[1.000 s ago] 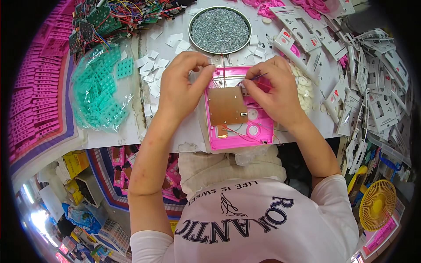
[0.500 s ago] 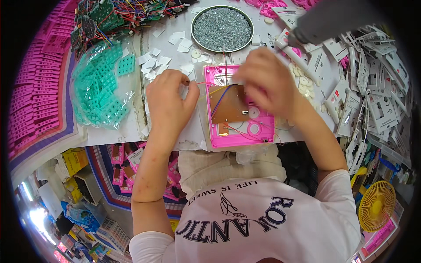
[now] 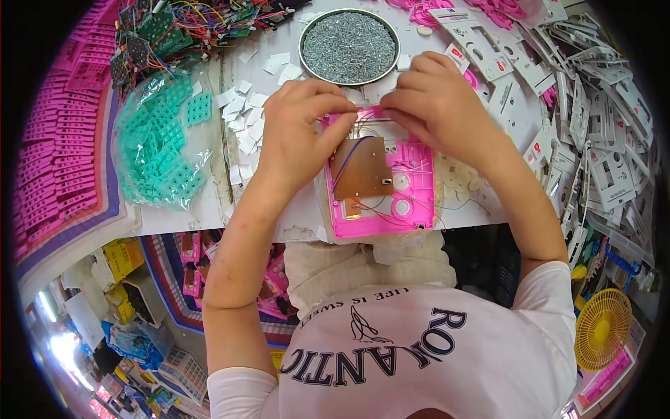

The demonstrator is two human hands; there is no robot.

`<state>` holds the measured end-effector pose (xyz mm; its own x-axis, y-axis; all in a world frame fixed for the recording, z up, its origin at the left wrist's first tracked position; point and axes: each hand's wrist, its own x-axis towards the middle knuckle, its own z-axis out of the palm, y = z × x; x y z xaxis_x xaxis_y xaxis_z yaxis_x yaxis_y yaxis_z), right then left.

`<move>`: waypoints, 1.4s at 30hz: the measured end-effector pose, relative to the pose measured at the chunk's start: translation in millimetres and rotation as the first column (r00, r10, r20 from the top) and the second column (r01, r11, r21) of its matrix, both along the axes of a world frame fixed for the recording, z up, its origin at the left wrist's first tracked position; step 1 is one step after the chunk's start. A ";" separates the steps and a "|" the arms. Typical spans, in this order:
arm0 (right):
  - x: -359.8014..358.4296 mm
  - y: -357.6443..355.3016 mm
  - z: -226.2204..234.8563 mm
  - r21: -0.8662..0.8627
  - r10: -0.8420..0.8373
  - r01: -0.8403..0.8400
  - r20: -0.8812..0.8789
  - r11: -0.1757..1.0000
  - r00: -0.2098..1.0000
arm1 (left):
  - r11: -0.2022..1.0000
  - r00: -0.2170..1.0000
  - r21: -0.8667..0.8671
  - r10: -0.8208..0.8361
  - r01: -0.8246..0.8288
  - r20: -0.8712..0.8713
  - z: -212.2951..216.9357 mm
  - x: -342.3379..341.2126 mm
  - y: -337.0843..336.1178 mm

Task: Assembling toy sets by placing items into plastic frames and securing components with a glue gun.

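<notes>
A pink plastic housing lies open on the table in front of me. Inside it sits a brown circuit board with a blue wire across it and thin red wires below. My left hand is at the far left edge of the housing, thumb and forefinger pinched on a thin wire. At the far edge, just to the right, my right hand has its fingers closed; whatever they hold is hidden. The two sets of fingertips are a short gap apart.
Beyond the housing stands a round tin of screws. A bag of teal plastic pieces and white squares lie left, wired green boards behind. White panels are heaped right; pink parts are stacked far left.
My left hand has moved right and away from me, to the housing's far edge. My right hand has risen off the board to that edge. The dark grey tool at upper right has left the view.
</notes>
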<state>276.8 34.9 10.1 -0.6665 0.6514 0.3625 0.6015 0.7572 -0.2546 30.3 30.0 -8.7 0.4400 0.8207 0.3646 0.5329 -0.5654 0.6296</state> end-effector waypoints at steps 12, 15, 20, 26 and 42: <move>-19.2 -51.6 -1.2 0.095 -0.110 0.090 0.230 0.991 0.967 | 0.994 0.998 -0.093 0.051 -0.053 -0.022 0.5 18.0 -16.1; -24.4 -68.3 15.4 -0.038 -0.035 0.053 0.385 0.998 0.922 | 0.984 0.998 -0.171 0.051 -0.055 -0.024 0.4 17.8 -18.3; -19.8 -86.3 4.2 0.019 -0.113 0.112 0.170 0.994 0.979 | 0.992 1.000 -0.125 0.002 -0.001 0.008 8.9 22.0 -21.3; -17.8 -99.7 -7.2 -0.075 -0.270 0.265 -0.056 0.961 0.961 | 0.988 0.970 0.109 -0.081 0.108 -0.227 10.6 33.0 -18.2; -13.3 -98.4 -2.2 -0.221 -0.338 0.319 -0.053 0.921 0.939 | 0.797 0.579 -0.044 -0.474 0.602 -0.663 32.4 66.7 3.5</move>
<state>263.6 -63.5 8.0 -0.3732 0.8950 0.2445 0.7754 0.4456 -0.4475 97.0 33.5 23.7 0.9494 0.3091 -0.0562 0.3140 -0.9388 0.1418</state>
